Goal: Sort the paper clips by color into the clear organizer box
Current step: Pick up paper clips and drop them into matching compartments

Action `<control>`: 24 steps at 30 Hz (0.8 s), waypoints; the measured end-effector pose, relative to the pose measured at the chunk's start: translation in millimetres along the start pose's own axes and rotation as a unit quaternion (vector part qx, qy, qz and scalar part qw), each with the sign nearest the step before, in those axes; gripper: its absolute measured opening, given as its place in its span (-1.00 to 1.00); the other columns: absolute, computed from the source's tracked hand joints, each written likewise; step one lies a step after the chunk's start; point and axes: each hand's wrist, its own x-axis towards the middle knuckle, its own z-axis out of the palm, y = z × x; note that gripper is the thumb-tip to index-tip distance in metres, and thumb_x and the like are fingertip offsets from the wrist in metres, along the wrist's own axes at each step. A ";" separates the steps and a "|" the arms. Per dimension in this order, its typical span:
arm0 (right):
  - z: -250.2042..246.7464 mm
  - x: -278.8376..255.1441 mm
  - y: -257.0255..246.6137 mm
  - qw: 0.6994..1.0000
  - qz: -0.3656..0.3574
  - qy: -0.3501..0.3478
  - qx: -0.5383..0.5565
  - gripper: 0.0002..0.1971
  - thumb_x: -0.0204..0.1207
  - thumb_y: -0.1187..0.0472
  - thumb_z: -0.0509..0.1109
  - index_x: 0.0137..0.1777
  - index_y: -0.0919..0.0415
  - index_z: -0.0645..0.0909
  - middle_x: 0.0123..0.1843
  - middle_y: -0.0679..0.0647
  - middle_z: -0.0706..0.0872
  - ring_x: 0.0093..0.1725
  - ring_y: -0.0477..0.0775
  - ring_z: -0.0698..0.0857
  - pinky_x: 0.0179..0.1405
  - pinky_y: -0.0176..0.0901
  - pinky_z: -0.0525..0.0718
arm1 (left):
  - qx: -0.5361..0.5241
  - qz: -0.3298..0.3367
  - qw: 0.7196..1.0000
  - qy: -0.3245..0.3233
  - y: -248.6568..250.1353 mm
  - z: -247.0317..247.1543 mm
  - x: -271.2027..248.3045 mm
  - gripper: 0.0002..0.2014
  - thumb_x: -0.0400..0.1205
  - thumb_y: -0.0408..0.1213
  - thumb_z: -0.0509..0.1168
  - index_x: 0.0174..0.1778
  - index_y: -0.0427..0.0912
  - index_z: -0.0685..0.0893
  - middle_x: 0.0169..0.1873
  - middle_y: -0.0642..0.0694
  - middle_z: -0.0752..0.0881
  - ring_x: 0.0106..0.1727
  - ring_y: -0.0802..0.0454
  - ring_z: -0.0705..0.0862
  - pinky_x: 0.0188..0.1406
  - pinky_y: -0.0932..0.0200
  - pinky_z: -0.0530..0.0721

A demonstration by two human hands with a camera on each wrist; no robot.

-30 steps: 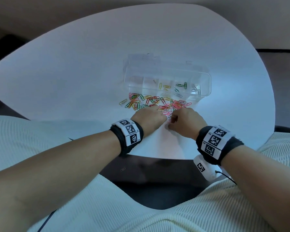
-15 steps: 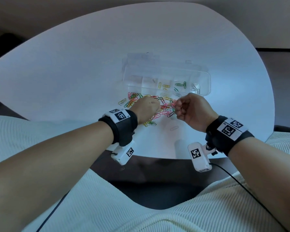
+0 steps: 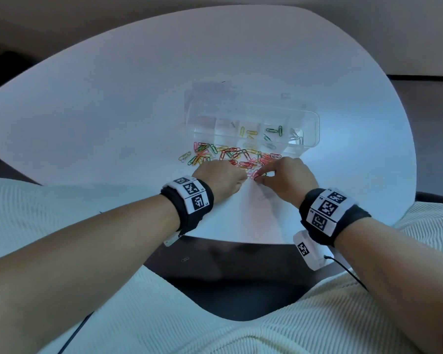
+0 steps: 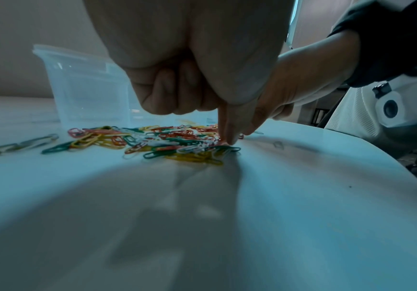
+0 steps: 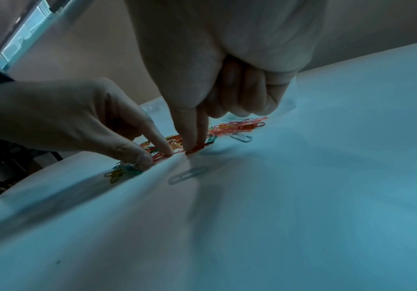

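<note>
On the white desk [image 3: 113, 103] a heap of paper clips [image 3: 230, 155] in red, pink, green, yellow, orange and white lies spread just in front of the clear organizer box [image 3: 251, 123], on its near side. The box stands open near the middle of the desk, with its lid folded back on the far side. A few clips already lie in its compartments: yellow clips [image 3: 248, 132] in the middle one, green clips [image 3: 275, 131] in the one to the right of it, and pale silvery clips [image 3: 298, 137] in the rightmost. The two compartments at the left end look bare apart from a small dark mark that is too small to make out.

Both hands are down at the near edge of the heap, close together. The left hand [image 3: 221, 178] has its outer fingers curled into the palm, while its forefinger and thumb reach down to the desk with their tips on clips at the near side of the heap; whether they pinch one cannot be told. The right hand [image 3: 285, 176] is posed the same way, its outer fingers folded and its forefinger and thumb brought together on a red clip [image 5: 197, 147] at the near right of the heap. A single pale clip [image 5: 188, 174] lies alone on the desk just nearer than the right fingertips.

Each wrist wears a black band with printed square markers.
</note>
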 end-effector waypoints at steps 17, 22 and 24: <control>3.1 -2.8 -5.8 0.999 -0.017 0.001 -0.038 -0.87 0.43 -0.06 0.51 -0.09 -0.09 0.80 -0.05 -0.02 0.75 -0.02 0.10 0.69 -0.17 -0.15 0.59 | 0.014 -0.020 1.000 -0.009 3.9 3.7 0.2 -0.89 0.66 -0.18 0.16 0.01 -0.09 0.55 -0.26 -0.08 0.64 -0.25 -0.12 0.58 -0.36 0.12 0.45; 2.1 -3.2 -7.2 0.998 -0.015 -0.015 -0.057 -0.85 0.44 -0.05 0.49 -0.11 -0.01 0.74 -0.22 -0.06 0.58 -0.12 0.10 0.62 -0.25 -0.16 0.49 | -0.163 -0.024 0.984 0.067 2.4 -8.5 -2.3 -0.92 0.58 -0.16 0.23 -0.09 -0.06 0.55 -0.46 0.04 0.55 -0.35 -0.06 0.55 -0.36 0.12 0.46; 0.8 -3.1 -5.6 0.999 -0.017 -0.022 -0.044 -0.85 0.43 -0.04 0.48 -0.16 0.02 0.73 -0.31 -0.12 0.51 -0.16 0.09 0.61 -0.31 -0.16 0.44 | -0.258 -0.033 0.961 0.097 2.7 -15.5 -1.4 -0.92 0.60 -0.21 0.19 -0.17 -0.12 0.51 -0.47 0.04 0.52 -0.39 -0.05 0.48 -0.32 0.07 0.46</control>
